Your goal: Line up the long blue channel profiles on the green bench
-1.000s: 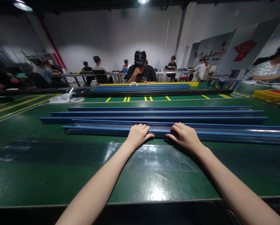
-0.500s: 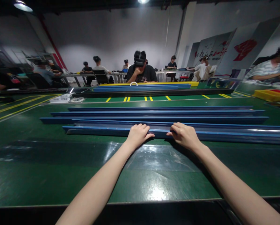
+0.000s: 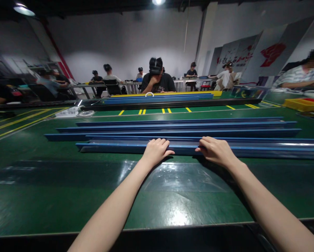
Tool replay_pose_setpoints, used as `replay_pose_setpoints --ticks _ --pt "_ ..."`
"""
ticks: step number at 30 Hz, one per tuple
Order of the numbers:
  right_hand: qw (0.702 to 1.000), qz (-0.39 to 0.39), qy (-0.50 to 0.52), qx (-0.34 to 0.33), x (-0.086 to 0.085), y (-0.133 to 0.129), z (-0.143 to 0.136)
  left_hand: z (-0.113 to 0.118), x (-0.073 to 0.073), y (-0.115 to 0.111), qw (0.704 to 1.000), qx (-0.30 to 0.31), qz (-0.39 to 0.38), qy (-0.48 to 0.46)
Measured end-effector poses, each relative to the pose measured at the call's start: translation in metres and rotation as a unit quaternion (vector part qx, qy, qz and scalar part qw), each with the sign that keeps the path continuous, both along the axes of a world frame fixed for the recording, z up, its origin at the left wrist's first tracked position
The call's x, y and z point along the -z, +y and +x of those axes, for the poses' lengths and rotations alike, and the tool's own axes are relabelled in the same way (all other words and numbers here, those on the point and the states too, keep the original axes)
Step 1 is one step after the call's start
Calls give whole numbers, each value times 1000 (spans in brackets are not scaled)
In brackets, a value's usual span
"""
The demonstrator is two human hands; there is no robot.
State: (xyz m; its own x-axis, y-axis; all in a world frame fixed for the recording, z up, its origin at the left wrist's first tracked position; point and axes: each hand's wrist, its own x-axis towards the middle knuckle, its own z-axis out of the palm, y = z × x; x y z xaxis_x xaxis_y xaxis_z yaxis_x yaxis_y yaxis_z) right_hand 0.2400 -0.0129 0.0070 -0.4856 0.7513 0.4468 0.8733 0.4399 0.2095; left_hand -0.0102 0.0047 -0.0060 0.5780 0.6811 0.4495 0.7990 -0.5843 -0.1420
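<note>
A long blue channel strip (image 3: 120,148) with raised edges and a shiny, clear-looking inner face lies crosswise in front of me. My left hand (image 3: 157,150) is closed over its near edge, fingers curled into the channel and thumb along the front. Farther right, my right hand (image 3: 216,149) grips the same edge, with bent fingers and the thumb pointing left. The fingertips of both hands are hidden inside the channel. Just behind lie several similar blue strips (image 3: 172,133), side by side. Nearer to me, a flat sheet of clear plastic (image 3: 183,176) rests on the green tabletop (image 3: 93,210).
Farther back are a long black bar (image 3: 172,104), thinner blue strips (image 3: 162,98) and a yellow strip (image 3: 217,93). A yellow tray (image 3: 302,104) sits at the right. A person (image 3: 158,78) sits across the table; other people work at tables behind.
The near blue channel strip has slid a little to the right, its left end shifting inward. My right hand has moved right too; my left hand has hardly moved.
</note>
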Motion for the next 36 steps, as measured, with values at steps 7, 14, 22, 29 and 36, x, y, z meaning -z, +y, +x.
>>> replay_pose_setpoints --ticks 7,14,22,29,36 --pt "999 -7 39 21 0 -1 18 1 1 0 1000 1 9 10" --pt "998 -32 35 39 0 0 8 1 2 0 1000 -5 15 17" --pt "999 9 20 31 6 1 -4 1 4 1 1000 -4 25 14" --pt "999 27 28 -10 10 0 -17 1 7 3 999 -2 38 8" --pt "998 39 53 -21 13 2 -20 1 7 4 999 -3 42 3"
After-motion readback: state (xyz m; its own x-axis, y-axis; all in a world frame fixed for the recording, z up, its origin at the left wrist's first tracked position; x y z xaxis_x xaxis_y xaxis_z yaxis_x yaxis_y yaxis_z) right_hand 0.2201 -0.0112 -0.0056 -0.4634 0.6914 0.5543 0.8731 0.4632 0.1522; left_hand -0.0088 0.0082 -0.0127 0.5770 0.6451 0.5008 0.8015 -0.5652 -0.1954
